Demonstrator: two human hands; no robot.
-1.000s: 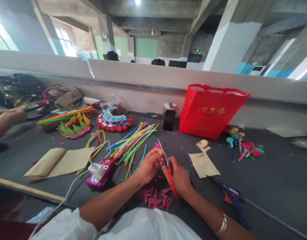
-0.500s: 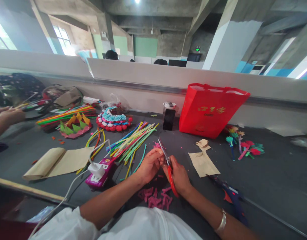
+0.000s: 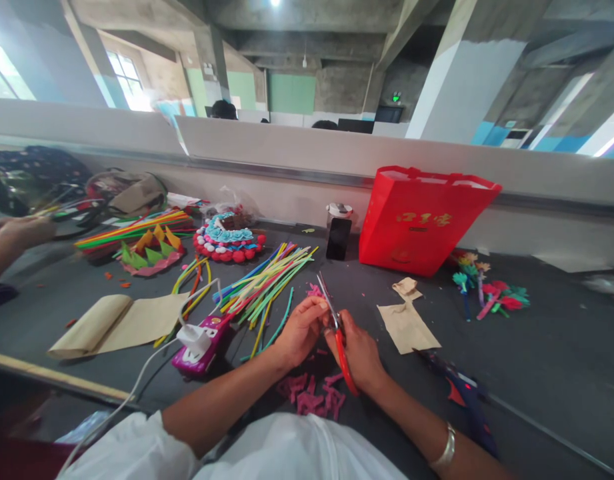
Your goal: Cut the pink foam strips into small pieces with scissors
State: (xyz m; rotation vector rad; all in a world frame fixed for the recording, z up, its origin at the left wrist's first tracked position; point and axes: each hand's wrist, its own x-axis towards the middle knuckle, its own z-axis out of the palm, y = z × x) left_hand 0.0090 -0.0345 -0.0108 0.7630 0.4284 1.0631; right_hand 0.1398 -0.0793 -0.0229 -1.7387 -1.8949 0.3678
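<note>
My right hand is wrapped round red-handled scissors, whose blades point up and away from me. Close beside the blades, my left hand is closed in a pinch. Whatever sits between its fingertips is too small to make out. Just beyond those fingertips lie small pink scraps. A heap of cut pink fuzzy pieces rests on the dark table between my forearms. Colourful pipe cleaners lie in a loose bundle past my left hand.
A purple power strip with a white plug and brown paper lie left. To the right are brown paper pieces, a glue gun, small fuzzy flowers and a red bag. Another person's hand is far left.
My hands and the scissors are nearly where they were. The other person's hand at far left has shifted slightly right.
</note>
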